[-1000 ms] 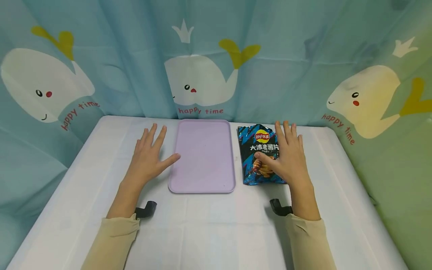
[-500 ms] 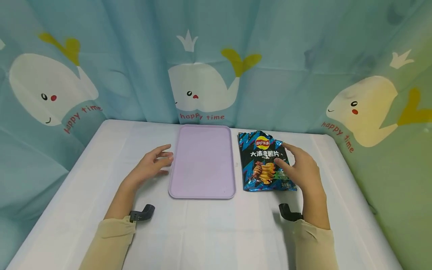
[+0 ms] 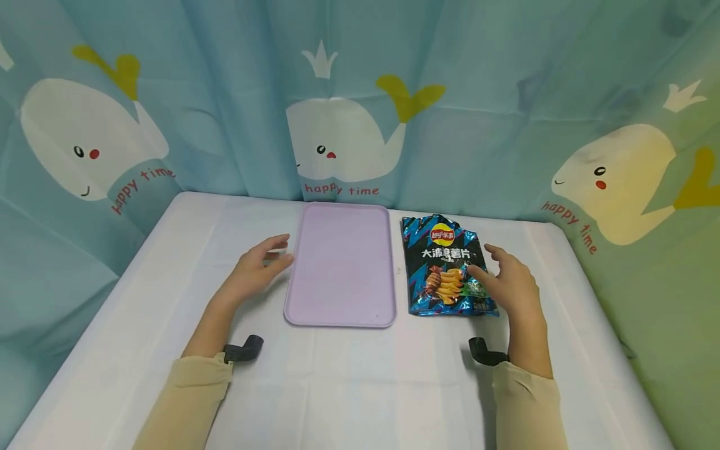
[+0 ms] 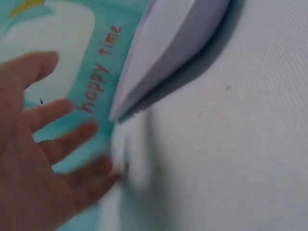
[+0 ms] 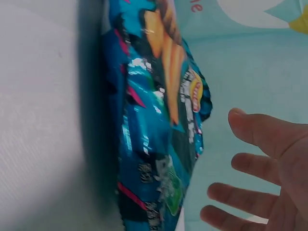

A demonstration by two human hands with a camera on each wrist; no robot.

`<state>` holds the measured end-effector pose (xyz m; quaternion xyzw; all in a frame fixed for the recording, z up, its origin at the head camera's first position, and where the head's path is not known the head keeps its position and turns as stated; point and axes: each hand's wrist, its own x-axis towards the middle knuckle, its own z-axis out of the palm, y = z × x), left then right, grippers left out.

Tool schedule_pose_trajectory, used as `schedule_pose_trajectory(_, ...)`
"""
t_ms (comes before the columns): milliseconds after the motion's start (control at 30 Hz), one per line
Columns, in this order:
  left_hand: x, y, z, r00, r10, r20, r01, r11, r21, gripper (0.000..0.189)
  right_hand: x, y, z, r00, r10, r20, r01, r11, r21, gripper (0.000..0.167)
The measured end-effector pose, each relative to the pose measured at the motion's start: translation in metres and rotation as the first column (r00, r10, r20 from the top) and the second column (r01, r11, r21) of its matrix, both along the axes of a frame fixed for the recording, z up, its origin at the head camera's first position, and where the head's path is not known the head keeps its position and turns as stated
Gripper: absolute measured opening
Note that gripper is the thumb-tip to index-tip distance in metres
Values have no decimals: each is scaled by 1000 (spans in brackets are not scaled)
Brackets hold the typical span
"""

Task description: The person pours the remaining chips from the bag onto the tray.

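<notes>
Fingers (image 5: 240, 198) of the right hand (image 3: 513, 284) spread, empty, beside the chip bag (image 3: 446, 284), which lies right of the lilac tray (image 3: 340, 269); those of the left hand (image 3: 251, 274) parted near the tray. A shallow pinch might let the glossy bag slip; a careless nudge could shift the tray.

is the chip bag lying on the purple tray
No, the chip bag lies to the right of the purple tray, with a strip of white cloth showing between them.
</notes>
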<state>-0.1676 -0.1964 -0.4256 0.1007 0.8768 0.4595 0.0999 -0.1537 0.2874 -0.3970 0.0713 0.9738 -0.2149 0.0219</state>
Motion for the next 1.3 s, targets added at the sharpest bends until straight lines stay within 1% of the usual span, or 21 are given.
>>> schedule_pose_trajectory(33, 1, 3, 1, 997, -22, -72, 13, 993, -120, 69, -1, -1, -1, 1000, -1, 8, 1, 1000, 7, 80)
schedule_pose_trajectory(67, 3, 5, 1, 991, -51, -124, 21, 972, -234, 74, -2, -1, -2, 1000, -2, 17, 2, 1000, 11, 80)
schedule_pose_trajectory(100, 5, 8, 2, 986, -83, -147, 30, 943, -333, 80, -3, -2, -2, 1000, -7, 29, 7, 1000, 12, 80)
schedule_pose_trajectory(133, 7, 10, 2, 983, -112, -147, 45, 916, -399, 86, -4, -3, -3, 999, -11, 42, 11, 1000, 12, 80)
schedule_pose_trajectory(167, 9, 12, 3, 983, -131, -129, 60, 892, -448, 93, -4, -4, -4, 998, -16, 56, 16, 1000, 8, 80)
schedule_pose_trajectory(200, 11, 13, 3, 985, -138, -101, 73, 875, -479, 98, -4, -4, -5, 997, -23, 73, 23, 1000, 1, 79)
schedule_pose_trajectory(267, 14, 14, 2, 990, -138, -42, 99, 861, -499, 107, -4, -5, -7, 995, -40, 95, 42, 999, -21, 77)
schedule_pose_trajectory(367, 17, 14, 1, 990, -136, 19, 127, 853, -506, 114, -5, -4, -11, 991, -69, 114, 77, 995, -65, 74)
schedule_pose_trajectory(500, 17, 13, -1, 988, -149, 40, 147, 834, -531, 120, -7, -4, -16, 986, -111, 127, 128, 982, -137, 71)
schedule_pose_trajectory(600, 18, 11, -1, 986, -158, 43, 156, 825, -543, 125, -10, -3, -21, 982, -137, 130, 158, 973, -166, 68)
schedule_pose_trajectory(733, 18, 11, 1, 983, -170, 66, 177, 807, -563, 134, -11, -2, -24, 982, -163, 98, 178, 968, -174, 63)
schedule_pose_trajectory(867, 18, 10, 1, 977, -188, 101, 211, 784, -583, 144, -10, -5, -22, 982, -189, 12, 187, 959, -214, 56)
schedule_pose_trajectory(933, 18, 9, 0, 974, -201, 108, 226, 782, -581, 148, -9, -7, -21, 979, -202, -39, 188, 953, -237, 53)
schedule_pose_trajectory(1000, 18, 9, -1, 972, -211, 107, 234, 792, -564, 152, -9, -8, -21, 974, -209, -92, 180, 951, -252, 50)
schedule_pose_trajectory(1067, 17, 10, -3, 972, -219, 86, 230, 808, -542, 154, -9, -9, -20, 964, -223, -146, 179, 947, -267, 47)
schedule_pose_trajectory(1167, 17, 14, -5, 971, -236, 30, 218, 832, -510, 151, -9, -10, -18, 939, -262, -221, 192, 937, -293, 42)
schedule_pose_trajectory(1233, 17, 18, -7, 970, -243, 3, 211, 839, -502, 148, -8, -11, -15, 922, -288, -260, 201, 928, -313, 40)
schedule_pose_trajectory(1300, 17, 20, -7, 970, -243, -3, 209, 839, -503, 146, -7, -13, -12, 898, -315, -307, 205, 918, -340, 38)
